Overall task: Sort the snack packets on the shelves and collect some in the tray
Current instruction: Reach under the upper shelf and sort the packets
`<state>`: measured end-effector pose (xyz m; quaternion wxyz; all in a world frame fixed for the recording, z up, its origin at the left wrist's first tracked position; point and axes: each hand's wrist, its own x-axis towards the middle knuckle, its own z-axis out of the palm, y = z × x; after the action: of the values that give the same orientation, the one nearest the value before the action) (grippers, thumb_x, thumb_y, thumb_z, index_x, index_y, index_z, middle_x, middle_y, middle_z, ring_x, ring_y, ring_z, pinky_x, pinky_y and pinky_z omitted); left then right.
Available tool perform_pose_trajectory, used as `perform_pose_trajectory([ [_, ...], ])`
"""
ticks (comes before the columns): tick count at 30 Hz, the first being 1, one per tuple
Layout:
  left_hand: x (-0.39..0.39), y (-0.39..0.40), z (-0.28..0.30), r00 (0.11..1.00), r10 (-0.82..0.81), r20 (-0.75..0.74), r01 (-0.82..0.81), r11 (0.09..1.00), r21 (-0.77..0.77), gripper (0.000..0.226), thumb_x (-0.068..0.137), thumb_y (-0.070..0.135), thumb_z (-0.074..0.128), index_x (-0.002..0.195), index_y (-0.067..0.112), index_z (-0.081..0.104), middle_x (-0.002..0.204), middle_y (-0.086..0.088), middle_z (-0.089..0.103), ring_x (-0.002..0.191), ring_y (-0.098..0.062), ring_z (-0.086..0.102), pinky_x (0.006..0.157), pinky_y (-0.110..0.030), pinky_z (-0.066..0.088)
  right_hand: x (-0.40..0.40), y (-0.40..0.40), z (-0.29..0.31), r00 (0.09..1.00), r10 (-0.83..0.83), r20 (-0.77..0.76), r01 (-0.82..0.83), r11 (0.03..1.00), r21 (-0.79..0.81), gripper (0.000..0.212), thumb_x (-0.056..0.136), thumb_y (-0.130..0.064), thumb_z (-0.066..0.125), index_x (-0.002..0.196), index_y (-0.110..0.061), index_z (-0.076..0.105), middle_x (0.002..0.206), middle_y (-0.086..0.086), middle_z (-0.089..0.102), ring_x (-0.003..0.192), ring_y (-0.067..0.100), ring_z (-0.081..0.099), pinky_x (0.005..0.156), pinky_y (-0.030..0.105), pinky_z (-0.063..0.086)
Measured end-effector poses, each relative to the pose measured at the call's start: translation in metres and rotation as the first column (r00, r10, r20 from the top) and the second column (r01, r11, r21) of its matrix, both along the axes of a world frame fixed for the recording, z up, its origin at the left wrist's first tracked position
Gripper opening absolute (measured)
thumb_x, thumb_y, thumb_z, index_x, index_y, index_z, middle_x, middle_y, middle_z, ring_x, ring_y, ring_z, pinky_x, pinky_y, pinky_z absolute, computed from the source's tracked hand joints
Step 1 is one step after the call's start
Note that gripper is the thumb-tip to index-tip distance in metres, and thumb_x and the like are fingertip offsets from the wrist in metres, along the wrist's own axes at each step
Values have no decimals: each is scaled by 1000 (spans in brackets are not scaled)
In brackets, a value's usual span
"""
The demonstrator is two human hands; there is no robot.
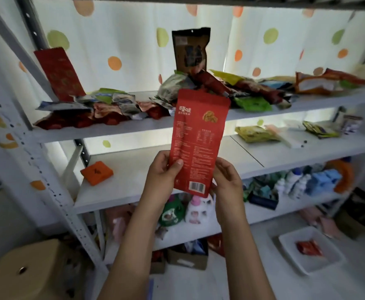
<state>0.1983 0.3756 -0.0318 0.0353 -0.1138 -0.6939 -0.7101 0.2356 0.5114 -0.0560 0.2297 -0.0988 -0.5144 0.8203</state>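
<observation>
Hands' grip (195, 177) closed around upright red packet (198, 139)

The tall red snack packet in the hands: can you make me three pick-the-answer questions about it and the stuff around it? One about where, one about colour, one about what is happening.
1. Where is the white rectangular tray?
A. on the top shelf
B. low down at the right, on the floor
C. on the brown stool

2. What colour is the small square box on the middle shelf?
A. orange
B. blue
C. black

3. How is the tall red snack packet held?
A. lying on a shelf
B. by one hand only
C. by both hands

Answers: 1 B, it sits low beside the shelves. 2 A, it is plainly orange. 3 C, the left hand and right hand grip its lower edges.
</observation>
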Motion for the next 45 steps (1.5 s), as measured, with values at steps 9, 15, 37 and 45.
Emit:
perform_pose_trajectory([
  [9,34,35,-57,992,-62,109,77,988,-136,12,100,20,49,93,14,56,94,-4,72,88,-21,69,70,-30,56,65,34,-44,988,-141,-56,152,904,400,54,97,3,54,137,-34,53,134,-6,55,116,0,57,76,18,56],
  [15,56,53,-65,995,-68,72,85,962,-261,16,102,25,46,89,18,52,90,0,70,80,-13,69,66,-27,53,90,47,-53,995,-103,-12,95,860,501,46,98,7,46,123,-27,64,138,-5,49,107,-26,46,73,0,45],
  [37,83,62,-66,936,-296,191,326,932,-155,75,59,60,79,122,37,46,109,16,65,92,-3,68,75,-24,54,116,59,-77,973,-131,189,88,971,222,55,82,-24,75,131,-21,53,99,13,72,92,26,71,75,38,59],
  [45,96,90,-73,859,-435,271,424,900,100,34,97,39,48,128,24,48,112,-5,68,89,-12,72,67,-20,56,120,57,-58,991,29,130,-28,1000,-9,26,96,-25,58,112,-10,71,102,12,75,95,27,73,68,28,58],
])
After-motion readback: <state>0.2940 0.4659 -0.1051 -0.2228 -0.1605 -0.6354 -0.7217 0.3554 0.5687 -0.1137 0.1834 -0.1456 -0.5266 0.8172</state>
